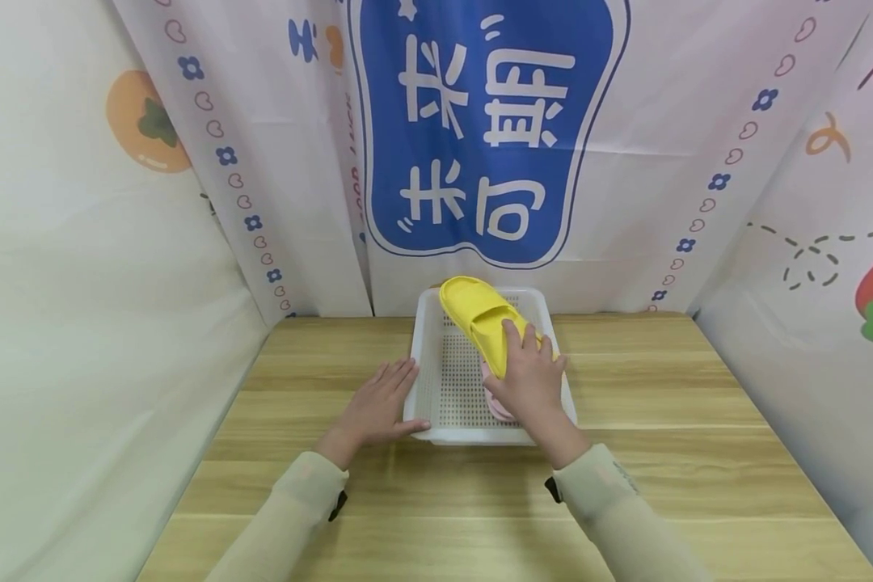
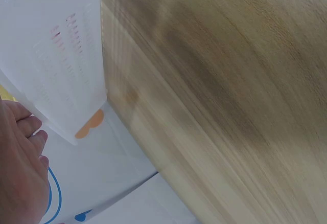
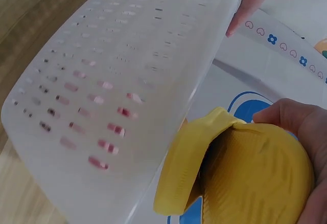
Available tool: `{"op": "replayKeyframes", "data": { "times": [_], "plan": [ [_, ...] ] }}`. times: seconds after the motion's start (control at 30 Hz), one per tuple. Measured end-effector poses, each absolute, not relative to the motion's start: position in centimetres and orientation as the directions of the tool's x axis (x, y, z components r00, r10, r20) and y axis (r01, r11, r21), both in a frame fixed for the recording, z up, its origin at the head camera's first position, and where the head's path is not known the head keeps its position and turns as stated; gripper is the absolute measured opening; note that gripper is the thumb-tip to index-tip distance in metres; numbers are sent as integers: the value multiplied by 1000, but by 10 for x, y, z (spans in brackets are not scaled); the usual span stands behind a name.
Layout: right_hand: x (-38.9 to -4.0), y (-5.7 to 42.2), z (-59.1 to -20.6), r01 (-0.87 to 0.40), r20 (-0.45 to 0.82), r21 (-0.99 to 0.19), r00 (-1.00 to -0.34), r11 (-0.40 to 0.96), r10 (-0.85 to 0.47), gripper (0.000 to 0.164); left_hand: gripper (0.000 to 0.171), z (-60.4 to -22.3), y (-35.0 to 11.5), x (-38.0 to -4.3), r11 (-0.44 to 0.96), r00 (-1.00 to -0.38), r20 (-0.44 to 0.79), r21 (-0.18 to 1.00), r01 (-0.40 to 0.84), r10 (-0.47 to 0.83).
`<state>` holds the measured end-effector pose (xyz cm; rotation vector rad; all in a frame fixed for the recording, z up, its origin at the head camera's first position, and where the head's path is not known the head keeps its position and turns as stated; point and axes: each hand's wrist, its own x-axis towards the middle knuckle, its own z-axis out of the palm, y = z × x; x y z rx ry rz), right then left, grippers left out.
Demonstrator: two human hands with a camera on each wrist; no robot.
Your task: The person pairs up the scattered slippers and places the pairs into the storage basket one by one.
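A yellow slipper (image 1: 473,305) is held by my right hand (image 1: 533,381) above the right part of a white perforated plastic basket (image 1: 420,347). My fingers and thumb grip it at one end, and its other end points to the far left. In the right wrist view the slipper (image 3: 255,173) shows its ribbed inner surface and strap, beside the basket wall (image 3: 127,81). Beneath it, inside the basket, lies a pink thing (image 1: 499,411), mostly hidden. My left hand (image 1: 378,406) rests on the basket's left rim with its fingers extended.
The basket stands on a wood-grain table (image 1: 320,380), close to its back edge. Behind it hangs a printed cloth (image 1: 473,275) with a blue sign. White cloth walls (image 1: 189,267) close off the left and right sides.
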<state>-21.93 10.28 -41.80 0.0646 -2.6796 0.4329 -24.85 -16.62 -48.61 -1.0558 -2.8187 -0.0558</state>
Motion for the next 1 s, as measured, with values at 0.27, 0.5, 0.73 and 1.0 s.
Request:
{"op": "replayKeyframes", "data": {
  "times": [0.27, 0.5, 0.73, 1.0],
  "plan": [
    [-223, 89, -418, -71, 308, -344, -950, 936, 41, 93, 98, -486, -166, -249, 757, -749, 129, -14, 654, 650],
    [-229, 77, -420, -15, 266, -351, -960, 936, 85, 93, 99, -486, -166, -248, 765, -758, 127, -7, 644, 639],
    [-237, 60, -417, 68, 191, -333, -972, 940, 138, 97, 98, -487, -166, -249, 761, -754, 133, -10, 649, 644],
    [-243, 43, -421, 141, 96, -316, -979, 938, 179, 97, 100, -488, -167, -249, 767, -760, 132, 1, 642, 637]
  ]
}}
